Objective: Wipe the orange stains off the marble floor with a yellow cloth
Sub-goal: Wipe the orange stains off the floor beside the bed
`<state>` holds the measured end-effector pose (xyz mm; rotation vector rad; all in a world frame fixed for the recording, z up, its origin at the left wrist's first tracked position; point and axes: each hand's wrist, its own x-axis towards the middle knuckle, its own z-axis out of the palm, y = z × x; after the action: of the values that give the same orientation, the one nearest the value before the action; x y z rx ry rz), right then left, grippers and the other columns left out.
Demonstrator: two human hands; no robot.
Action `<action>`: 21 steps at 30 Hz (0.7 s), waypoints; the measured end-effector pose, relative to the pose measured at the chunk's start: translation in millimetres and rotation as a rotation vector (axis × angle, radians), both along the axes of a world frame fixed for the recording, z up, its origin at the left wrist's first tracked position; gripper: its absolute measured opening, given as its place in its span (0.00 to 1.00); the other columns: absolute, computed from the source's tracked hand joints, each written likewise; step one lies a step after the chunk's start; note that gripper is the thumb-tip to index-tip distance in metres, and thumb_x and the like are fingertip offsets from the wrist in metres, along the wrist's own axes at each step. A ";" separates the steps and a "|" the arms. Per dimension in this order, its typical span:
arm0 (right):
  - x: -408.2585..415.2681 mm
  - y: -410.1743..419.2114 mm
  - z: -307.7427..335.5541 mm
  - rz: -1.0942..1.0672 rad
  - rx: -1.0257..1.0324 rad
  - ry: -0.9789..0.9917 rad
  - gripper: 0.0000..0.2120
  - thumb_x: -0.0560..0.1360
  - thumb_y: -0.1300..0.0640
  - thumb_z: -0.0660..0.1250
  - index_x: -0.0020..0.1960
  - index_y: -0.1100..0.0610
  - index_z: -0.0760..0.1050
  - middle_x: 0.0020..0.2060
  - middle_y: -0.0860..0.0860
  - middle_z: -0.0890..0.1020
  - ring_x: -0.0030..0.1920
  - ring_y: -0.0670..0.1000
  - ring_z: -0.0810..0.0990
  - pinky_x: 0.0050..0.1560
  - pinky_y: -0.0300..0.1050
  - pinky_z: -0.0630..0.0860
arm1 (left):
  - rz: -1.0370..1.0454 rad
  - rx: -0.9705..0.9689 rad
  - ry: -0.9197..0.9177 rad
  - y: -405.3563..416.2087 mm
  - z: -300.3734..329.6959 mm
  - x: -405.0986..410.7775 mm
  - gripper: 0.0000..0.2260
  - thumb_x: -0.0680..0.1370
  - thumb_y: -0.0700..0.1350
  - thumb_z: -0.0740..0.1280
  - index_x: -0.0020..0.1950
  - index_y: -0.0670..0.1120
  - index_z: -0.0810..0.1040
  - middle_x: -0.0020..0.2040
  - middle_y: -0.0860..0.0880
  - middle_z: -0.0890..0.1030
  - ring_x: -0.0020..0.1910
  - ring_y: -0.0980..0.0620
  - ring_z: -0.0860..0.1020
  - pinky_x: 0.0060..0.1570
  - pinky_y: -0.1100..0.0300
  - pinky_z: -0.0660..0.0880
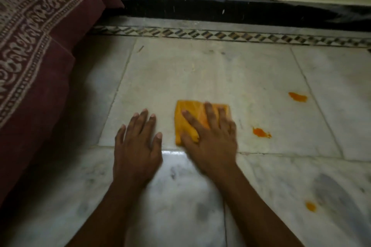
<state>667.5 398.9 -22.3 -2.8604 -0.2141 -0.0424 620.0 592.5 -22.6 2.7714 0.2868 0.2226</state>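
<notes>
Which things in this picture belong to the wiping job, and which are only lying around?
For the job:
- yellow cloth, pressed flat under the right hand
- three orange stains
- marble floor
- left hand, flat on the floor beside the cloth

Just there:
- patterned maroon bedspread on the left
- black skirting along the wall
- patterned tile border

Marble floor (261, 70) bears a folded yellow cloth (188, 118) and three orange stains (297, 97) (well apart).
</notes>
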 end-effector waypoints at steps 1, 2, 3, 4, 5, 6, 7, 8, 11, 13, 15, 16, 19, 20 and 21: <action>-21.1 -22.0 0.1 -0.033 -0.014 -0.015 0.32 0.74 0.25 0.51 0.77 0.24 0.52 0.85 0.47 0.53 0.84 0.59 0.49 0.78 0.66 0.52 | -0.005 -0.006 0.009 -0.5 0.9 -0.6 0.28 0.81 0.58 0.53 0.80 0.52 0.68 0.83 0.52 0.63 0.82 0.52 0.60 0.79 0.45 0.56; -24.2 -43.3 2.2 -0.088 -0.044 0.003 0.33 0.73 0.25 0.50 0.77 0.24 0.51 0.85 0.47 0.53 0.84 0.59 0.49 0.78 0.66 0.53 | -0.005 -0.011 0.016 0.1 2.0 -0.5 0.28 0.81 0.58 0.53 0.80 0.52 0.67 0.83 0.53 0.62 0.82 0.52 0.59 0.80 0.44 0.56; -16.2 -62.7 3.4 -0.166 -0.076 0.041 0.33 0.73 0.24 0.49 0.78 0.24 0.50 0.85 0.48 0.52 0.84 0.60 0.48 0.78 0.67 0.52 | -0.011 -0.015 0.022 -1.0 3.0 -1.5 0.28 0.81 0.58 0.53 0.80 0.52 0.66 0.83 0.53 0.62 0.82 0.52 0.58 0.80 0.44 0.55; 2.7 -75.1 5.8 -0.249 -0.086 0.078 0.33 0.74 0.24 0.49 0.78 0.25 0.49 0.85 0.49 0.51 0.84 0.60 0.47 0.79 0.67 0.50 | -0.014 -0.018 0.023 -1.2 4.8 -1.2 0.28 0.81 0.58 0.53 0.81 0.52 0.66 0.83 0.53 0.61 0.82 0.53 0.58 0.80 0.44 0.55; 24.0 -79.8 8.0 -0.325 -0.062 0.107 0.33 0.75 0.24 0.50 0.79 0.26 0.49 0.85 0.50 0.50 0.84 0.61 0.46 0.80 0.68 0.48 | -0.018 -0.021 0.019 -2.0 4.6 -2.7 0.28 0.81 0.58 0.53 0.81 0.52 0.65 0.83 0.53 0.61 0.82 0.53 0.57 0.80 0.44 0.54; 48.7 -76.7 9.9 -0.378 -0.036 0.121 0.33 0.76 0.24 0.50 0.79 0.27 0.49 0.85 0.51 0.49 0.84 0.62 0.44 0.80 0.69 0.45 | -0.022 -0.028 0.017 -2.1 4.7 -2.7 0.28 0.81 0.58 0.53 0.81 0.52 0.65 0.83 0.53 0.61 0.83 0.53 0.57 0.80 0.44 0.54; 69.7 -67.1 12.1 -0.392 -0.017 0.145 0.33 0.76 0.24 0.50 0.80 0.28 0.50 0.85 0.52 0.49 0.84 0.62 0.43 0.80 0.69 0.43 | -0.026 -0.033 0.014 -1.9 4.0 -2.0 0.29 0.81 0.58 0.53 0.81 0.52 0.65 0.83 0.53 0.61 0.83 0.53 0.57 0.80 0.44 0.54; 81.0 -55.6 12.1 -0.365 -0.016 0.155 0.33 0.77 0.25 0.50 0.80 0.29 0.50 0.85 0.52 0.48 0.83 0.63 0.42 0.80 0.69 0.40 | -0.031 -0.028 0.005 -3.0 2.2 -4.3 0.29 0.81 0.58 0.53 0.81 0.52 0.65 0.83 0.53 0.61 0.82 0.52 0.57 0.80 0.44 0.54; 55.7 -40.5 9.1 -0.152 -0.017 0.133 0.32 0.78 0.26 0.51 0.80 0.28 0.50 0.85 0.51 0.47 0.84 0.61 0.41 0.81 0.66 0.40 | -0.035 -0.052 -0.021 -0.6 -0.2 -3.4 0.28 0.81 0.57 0.54 0.79 0.50 0.69 0.82 0.52 0.64 0.82 0.51 0.60 0.80 0.44 0.55; -1.5 -65.1 7.1 -0.039 -0.038 0.108 0.32 0.76 0.24 0.50 0.78 0.25 0.49 0.85 0.47 0.46 0.84 0.58 0.41 0.81 0.63 0.43 | -0.078 -0.073 -0.032 -1.3 4.1 -7.6 0.27 0.81 0.57 0.54 0.77 0.48 0.73 0.80 0.49 0.69 0.80 0.48 0.65 0.78 0.42 0.59; -40.2 -101.6 11.1 -0.050 -0.061 0.119 0.32 0.75 0.23 0.50 0.77 0.23 0.48 0.85 0.46 0.47 0.84 0.57 0.43 0.81 0.62 0.46 | -0.168 -0.085 -0.039 -10.4 10.2 -24.3 0.28 0.80 0.59 0.53 0.75 0.47 0.75 0.78 0.48 0.71 0.78 0.46 0.68 0.77 0.44 0.63; -37.0 -115.7 14.3 -0.099 -0.057 0.151 0.32 0.75 0.23 0.51 0.77 0.23 0.48 0.85 0.46 0.47 0.84 0.57 0.43 0.81 0.63 0.47 | -0.219 -0.095 -0.023 -20.4 9.3 -37.0 0.28 0.81 0.59 0.53 0.76 0.48 0.73 0.79 0.49 0.70 0.79 0.47 0.67 0.78 0.45 0.62; 8.5 -120.7 24.6 -0.290 -0.035 0.244 0.33 0.77 0.25 0.50 0.79 0.26 0.47 0.85 0.49 0.45 0.84 0.60 0.41 0.80 0.67 0.44 | -0.322 -0.031 0.032 -61.9 -1.4 -93.4 0.29 0.82 0.60 0.51 0.83 0.54 0.61 0.84 0.55 0.57 0.83 0.53 0.55 0.81 0.47 0.53; 24.5 -109.7 24.5 -0.317 -0.023 0.262 0.33 0.77 0.25 0.50 0.80 0.28 0.47 0.85 0.50 0.44 0.84 0.61 0.40 0.80 0.68 0.42 | -0.323 0.014 0.034 -70.6 -4.0 -107.4 0.29 0.83 0.60 0.50 0.84 0.55 0.57 0.84 0.57 0.54 0.83 0.54 0.52 0.81 0.47 0.52; 33.8 -97.9 22.2 -0.318 -0.021 0.266 0.33 0.77 0.26 0.50 0.80 0.28 0.47 0.85 0.50 0.44 0.84 0.62 0.40 0.80 0.69 0.41 | -0.313 0.054 0.029 -74.7 -6.5 -114.2 0.28 0.83 0.60 0.49 0.84 0.56 0.55 0.84 0.57 0.52 0.84 0.55 0.51 0.81 0.47 0.51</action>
<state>701.3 301.0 -0.1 -2.8516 0.2944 0.2771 505.8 517.8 -29.1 2.8246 -0.1492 0.1122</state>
